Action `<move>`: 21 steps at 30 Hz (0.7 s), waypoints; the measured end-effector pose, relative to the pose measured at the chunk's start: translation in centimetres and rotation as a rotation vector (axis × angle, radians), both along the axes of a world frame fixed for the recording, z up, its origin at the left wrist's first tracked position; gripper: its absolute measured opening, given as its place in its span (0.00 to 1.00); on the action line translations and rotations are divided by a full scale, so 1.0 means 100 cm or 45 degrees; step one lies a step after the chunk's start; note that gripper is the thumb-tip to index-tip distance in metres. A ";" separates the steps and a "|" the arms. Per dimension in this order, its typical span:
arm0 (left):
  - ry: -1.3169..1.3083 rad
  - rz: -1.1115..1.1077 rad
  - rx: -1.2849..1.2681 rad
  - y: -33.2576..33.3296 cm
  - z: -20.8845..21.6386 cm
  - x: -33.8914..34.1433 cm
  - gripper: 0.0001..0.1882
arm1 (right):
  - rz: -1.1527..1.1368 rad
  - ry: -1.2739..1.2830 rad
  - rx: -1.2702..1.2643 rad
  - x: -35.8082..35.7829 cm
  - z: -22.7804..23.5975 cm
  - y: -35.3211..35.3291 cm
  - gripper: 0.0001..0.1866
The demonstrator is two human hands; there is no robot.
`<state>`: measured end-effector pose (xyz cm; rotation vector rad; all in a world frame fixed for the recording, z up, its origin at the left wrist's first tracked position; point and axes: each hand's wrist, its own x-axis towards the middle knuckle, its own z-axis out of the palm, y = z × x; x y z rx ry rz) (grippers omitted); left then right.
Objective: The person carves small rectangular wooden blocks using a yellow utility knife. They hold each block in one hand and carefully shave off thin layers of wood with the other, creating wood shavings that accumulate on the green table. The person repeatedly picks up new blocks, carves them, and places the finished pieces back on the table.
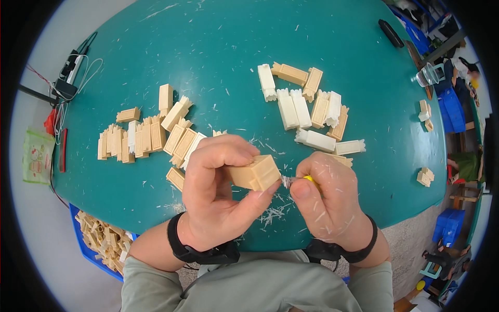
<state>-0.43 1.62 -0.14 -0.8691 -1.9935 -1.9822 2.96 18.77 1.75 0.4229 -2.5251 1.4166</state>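
Observation:
My left hand (215, 192) grips a beige plastic block (254, 172) between thumb and fingers above the near edge of a round teal table (208, 52). My right hand (327, 200) holds a small knife with a yellow handle (310, 179); its blade tip touches the block's right edge. White plastic shavings (273, 213) lie on the table under both hands. A group of beige blocks (148, 136) lies to the left of my left hand. A second group of white and beige blocks (309, 109) lies beyond my right hand.
A blue crate holding several beige pieces (101, 242) stands on the floor at the lower left. Cables and a charger (67, 78) sit at the table's far left edge, a black object (391, 33) at the far right. Small block pairs (425, 177) lie near the right rim.

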 end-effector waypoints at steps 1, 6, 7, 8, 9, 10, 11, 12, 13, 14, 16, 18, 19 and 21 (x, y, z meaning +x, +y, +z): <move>0.000 0.010 -0.001 0.000 0.000 0.000 0.24 | -0.006 0.011 0.005 0.000 0.000 0.000 0.12; 0.038 0.046 -0.009 0.001 -0.001 0.001 0.24 | -0.015 0.033 0.037 0.000 0.000 -0.001 0.13; 0.042 0.049 -0.016 0.001 -0.001 0.001 0.24 | -0.019 0.031 0.042 0.000 0.000 -0.001 0.13; 0.042 0.042 -0.016 0.000 0.000 0.000 0.24 | -0.016 0.027 0.047 0.000 0.000 0.000 0.13; 0.043 0.034 -0.017 0.000 0.000 0.000 0.25 | -0.012 0.023 0.053 0.000 0.001 0.000 0.13; 0.044 0.027 -0.017 0.000 0.000 0.000 0.25 | -0.009 0.020 0.058 0.000 0.001 0.000 0.13; 0.047 0.016 -0.023 -0.001 0.000 0.000 0.25 | -0.011 0.023 0.067 0.000 0.002 0.000 0.13; 0.050 0.003 -0.029 -0.002 0.001 0.000 0.25 | -0.014 0.027 0.078 0.000 0.002 0.000 0.13; 0.053 -0.010 -0.035 -0.002 0.001 0.000 0.25 | -0.018 0.030 0.088 0.000 0.002 0.000 0.13; 0.057 -0.027 -0.046 -0.002 0.001 0.000 0.25 | -0.018 0.038 0.097 0.000 0.002 0.000 0.13; 0.065 -0.058 -0.071 -0.003 0.003 0.000 0.25 | -0.015 0.055 0.111 0.000 0.003 0.001 0.12; 0.173 -0.140 -0.210 -0.004 0.006 0.001 0.23 | -0.028 0.084 0.120 -0.002 -0.002 0.001 0.12; 0.227 -0.181 -0.280 -0.005 0.007 0.002 0.23 | -0.035 0.097 0.124 -0.002 -0.004 0.000 0.12; 0.099 -0.176 -0.180 -0.007 0.008 0.002 0.23 | -0.084 0.053 0.045 -0.002 -0.003 0.001 0.12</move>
